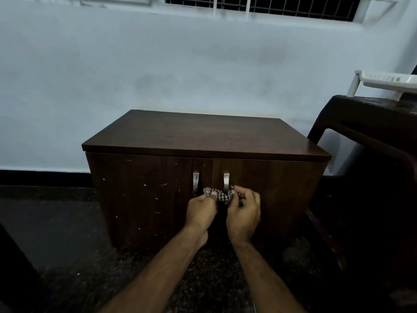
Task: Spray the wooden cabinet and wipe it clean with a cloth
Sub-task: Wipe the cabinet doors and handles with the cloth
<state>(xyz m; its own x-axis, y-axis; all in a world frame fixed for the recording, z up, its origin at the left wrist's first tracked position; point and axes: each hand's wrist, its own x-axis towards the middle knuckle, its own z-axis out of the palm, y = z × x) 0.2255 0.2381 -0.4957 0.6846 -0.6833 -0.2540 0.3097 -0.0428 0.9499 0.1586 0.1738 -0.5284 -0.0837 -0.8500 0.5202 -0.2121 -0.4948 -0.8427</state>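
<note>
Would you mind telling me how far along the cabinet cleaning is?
Nothing looks finished: pale specks still dot the cabinet's left door. In hand: both the left hand and right hand bunch the checked cloth before the doors. Spraying and wiping remain; no spray bottle is visible.

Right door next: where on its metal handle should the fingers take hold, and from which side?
Take the right door handle on its upper strip, coming straight in from the front. It stands upright and narrow, and its lower end is hidden behind the checked cloth that the left hand and right hand grip together. Both hands are full, so one probably has to let go first.
</note>
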